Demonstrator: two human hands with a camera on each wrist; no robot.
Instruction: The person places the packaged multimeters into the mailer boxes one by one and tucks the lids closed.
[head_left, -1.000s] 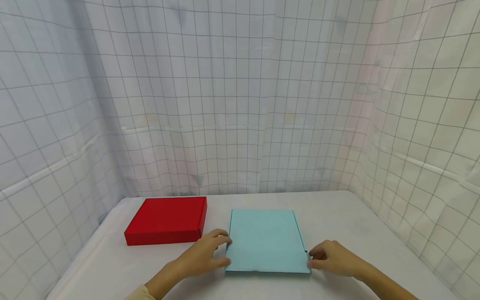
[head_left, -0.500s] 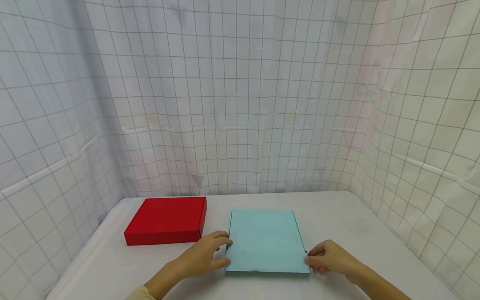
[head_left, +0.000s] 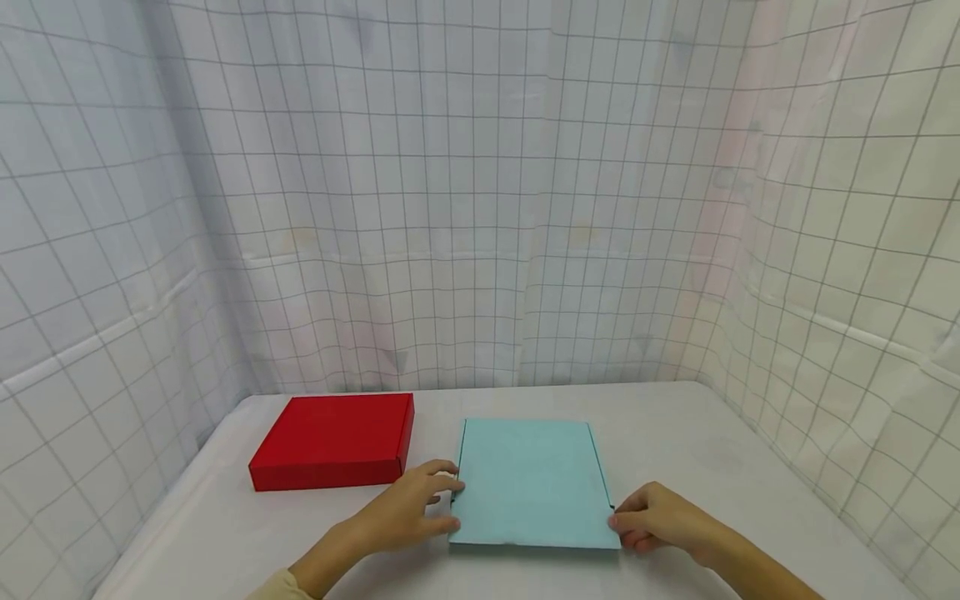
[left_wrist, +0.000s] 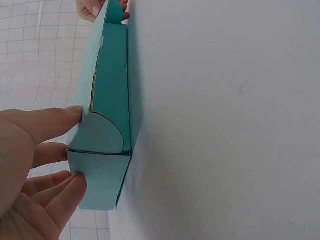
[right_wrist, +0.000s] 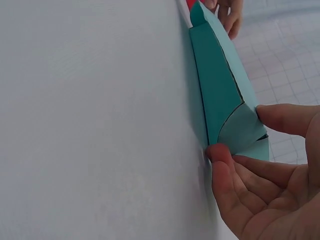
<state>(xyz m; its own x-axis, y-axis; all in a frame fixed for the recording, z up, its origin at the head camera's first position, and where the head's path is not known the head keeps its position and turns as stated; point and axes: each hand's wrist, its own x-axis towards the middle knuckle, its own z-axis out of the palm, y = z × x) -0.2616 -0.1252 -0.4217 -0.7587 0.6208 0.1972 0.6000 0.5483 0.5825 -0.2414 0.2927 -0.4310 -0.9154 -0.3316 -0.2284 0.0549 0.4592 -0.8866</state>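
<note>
A flat light-blue cardboard box [head_left: 532,475] lies on the white table. In both wrist views its front is partly uncovered: the lid's front edge stands out above the darker teal front wall [left_wrist: 112,80], with a rounded side flap [right_wrist: 241,129] at each end. My left hand [head_left: 408,510] rests at the left front corner, thumb on the lid's edge and fingertips against the side, spread loosely. My right hand [head_left: 663,521] pinches the right front corner, thumb on the lid's edge and fingers lower by the flap.
A closed red cardboard box [head_left: 330,442] lies to the left, just beyond my left hand. White grid-patterned curtains [head_left: 480,200] enclose the table [head_left: 712,433] at the back and both sides.
My right hand has shifted slightly left, and its thumb has moved onto the lid's corner with the fingers lower. The lid's front edge sits slightly differently. My left hand has barely moved.
</note>
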